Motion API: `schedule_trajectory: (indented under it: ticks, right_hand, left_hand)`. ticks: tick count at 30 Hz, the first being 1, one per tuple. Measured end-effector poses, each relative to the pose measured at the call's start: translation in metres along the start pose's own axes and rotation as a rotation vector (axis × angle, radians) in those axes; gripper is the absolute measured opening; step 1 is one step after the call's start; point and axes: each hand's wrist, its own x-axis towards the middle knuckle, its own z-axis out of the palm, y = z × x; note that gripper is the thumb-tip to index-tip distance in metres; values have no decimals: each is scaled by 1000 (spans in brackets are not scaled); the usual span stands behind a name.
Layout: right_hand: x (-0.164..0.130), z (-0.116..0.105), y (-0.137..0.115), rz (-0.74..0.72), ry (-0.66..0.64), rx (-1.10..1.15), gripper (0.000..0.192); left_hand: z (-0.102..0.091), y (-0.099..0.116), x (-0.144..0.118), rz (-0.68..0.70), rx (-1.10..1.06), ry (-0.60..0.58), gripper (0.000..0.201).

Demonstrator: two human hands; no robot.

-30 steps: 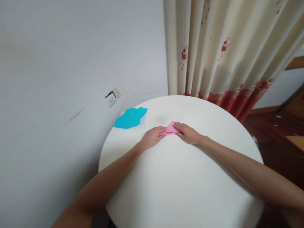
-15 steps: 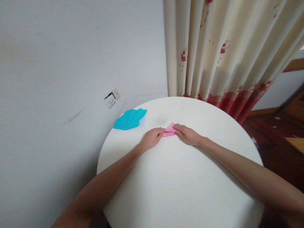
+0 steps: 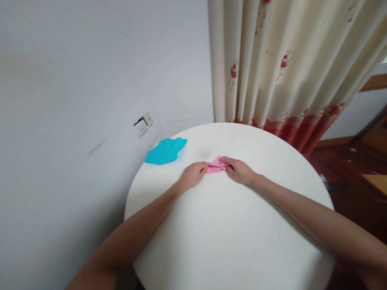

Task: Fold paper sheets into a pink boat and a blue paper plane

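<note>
A small folded piece of pink paper (image 3: 216, 164) lies on the white round table (image 3: 211, 225), between my two hands. Its left end is pinched in the fingers of my left hand (image 3: 195, 174). The fingers of my right hand (image 3: 238, 169) grip its right side, with the thumb beneath and the index finger on top. A pointed corner of the paper sticks up toward the far side, and a crease runs across its middle. My fingertips cover both ends of the paper.
Blue pleated paper (image 3: 165, 152) rests at the table's left edge, partly over something white. The wall behind it has a socket (image 3: 140, 128) and a switch (image 3: 148, 119). A cream curtain (image 3: 272, 72) with red patterns hangs beyond the table.
My right hand has shifted slightly and its fingers have curled more around the right side of the pink paper, whose folds now look bent there. My left hand has hardly moved.
</note>
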Motion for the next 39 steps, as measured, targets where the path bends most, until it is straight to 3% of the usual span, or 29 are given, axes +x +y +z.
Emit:
schedule_trajectory:
  ticks: [7,20,32,39]
  right_hand:
    - [0,6,4,21,20,-73,38]
    - [-4,6,-13,17,-22,-155,38]
    - [-4,8,-29,-102,-28,-186,39]
    - [-5,5,-35,-3,-8,-174,41]
  left_hand:
    - [0,0,0,-6,6,2,37]
    - [-4,12,-1,30,119,-12,40]
    - [-10,25,-2,59,183,-42,31]
    - [-10,23,-1,-35,86,-27,34]
